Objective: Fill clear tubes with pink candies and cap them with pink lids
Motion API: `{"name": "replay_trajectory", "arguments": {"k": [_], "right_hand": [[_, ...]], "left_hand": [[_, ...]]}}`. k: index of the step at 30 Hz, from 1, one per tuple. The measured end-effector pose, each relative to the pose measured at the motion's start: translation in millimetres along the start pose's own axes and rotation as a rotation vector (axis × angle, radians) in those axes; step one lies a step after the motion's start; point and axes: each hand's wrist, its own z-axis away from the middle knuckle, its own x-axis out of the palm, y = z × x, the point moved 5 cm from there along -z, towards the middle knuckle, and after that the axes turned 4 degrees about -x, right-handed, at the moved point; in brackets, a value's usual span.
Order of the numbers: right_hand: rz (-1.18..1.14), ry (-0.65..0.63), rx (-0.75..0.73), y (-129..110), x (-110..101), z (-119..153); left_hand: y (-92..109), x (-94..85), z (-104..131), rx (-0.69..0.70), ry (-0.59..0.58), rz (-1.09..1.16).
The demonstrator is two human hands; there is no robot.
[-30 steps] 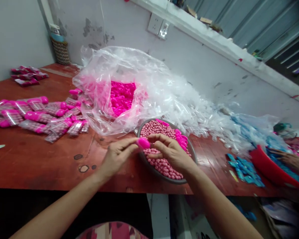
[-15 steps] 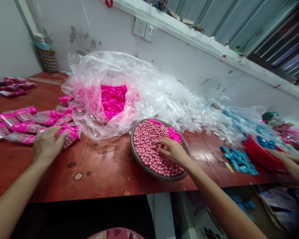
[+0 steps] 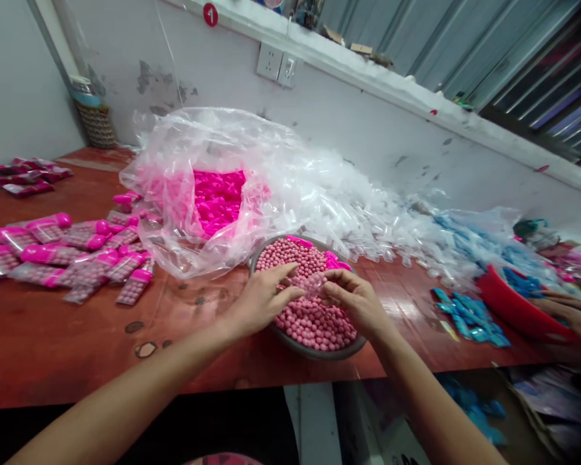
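Over a grey bowl (image 3: 314,354) of pink beads (image 3: 314,323), my right hand (image 3: 358,300) pinches a small clear plastic bottle (image 3: 310,284) by its right end. My left hand (image 3: 261,297) is at the bottle's other end, thumb and forefinger apart around it; whether they touch it I cannot tell. Some beads appear inside or behind the clear plastic. Bright pink caps (image 3: 336,261) lie at the bowl's back right rim. To the left, several bead-filled bottles with pink caps (image 3: 97,265) are piled on the red-brown table (image 3: 188,349).
Behind the bowl stands a clear bag (image 3: 174,129) of pink caps. Clear empty bottles (image 3: 348,206) are heaped beside it. At right, a co-worker's hand (image 3: 569,310) is at a red basin (image 3: 503,297), near blue-filled packs (image 3: 472,313). Dark pink packets (image 3: 31,175) lie far left.
My left hand has left the capped bottles on the left and moved right to the bowl. My right hand has lifted slightly from the beads, and the clear bottle now shows in it.
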Motion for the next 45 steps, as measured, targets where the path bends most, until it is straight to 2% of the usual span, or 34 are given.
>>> {"name": "replay_trajectory", "arguments": {"k": [2,4,8,12,17,19,21,24,25,27,29,34,37,39,42,45], "right_hand": [[-0.045,-0.029,-0.004,-4,2,9],[-0.003,-0.068,-0.058,-11,4,15],[0.189,-0.168,-0.197,-19,3,19],[0.257,-0.198,-0.222,-13,0,16],[0.163,-0.094,-0.13,-4,-8,15],[0.217,-0.075,-0.148,-9,-18,15],[0.288,-0.033,-0.216,-17,-35,14],[0.447,0.131,-0.294,-26,-71,10],[0.523,0.17,-0.287,-25,-80,9],[0.679,0.169,-0.239,-17,-90,7],[0.812,0.112,-0.188,-7,-86,6],[1.252,0.022,0.005,8,-56,5],[1.434,0.006,0.08,9,-51,5],[1.397,0.024,0.006,6,-52,5],[1.213,0.011,-0.158,-2,-53,9],[1.134,-0.027,-0.278,-14,-43,17]], "left_hand": [[3,20.2,-10,-0.002,-0.097,0.102],[1,31.9,-17,0.0,-0.184,0.178],[-6,37.5,-22,-0.044,-0.294,0.243],[-8,34.7,-24,-0.074,-0.286,0.249],[-8,25.2,-26,-0.106,-0.154,0.15],[-9,19.1,-26,-0.133,-0.109,0.178],[-9,16.0,-25,-0.174,-0.127,0.286],[-10,13.8,-20,-0.238,-0.144,0.451],[-11,13.3,-18,-0.25,-0.133,0.48],[-13,13.0,-15,-0.257,-0.106,0.491],[-15,14.2,-13,-0.249,-0.091,0.479],[-19,19.5,-11,-0.226,-0.11,0.489],[-19,21.9,-9,-0.196,-0.114,0.473],[-18,24.3,-9,-0.172,-0.119,0.457],[-12,30.8,-11,-0.126,-0.146,0.444],[-4,37.2,-12,-0.086,-0.141,0.428]]}}
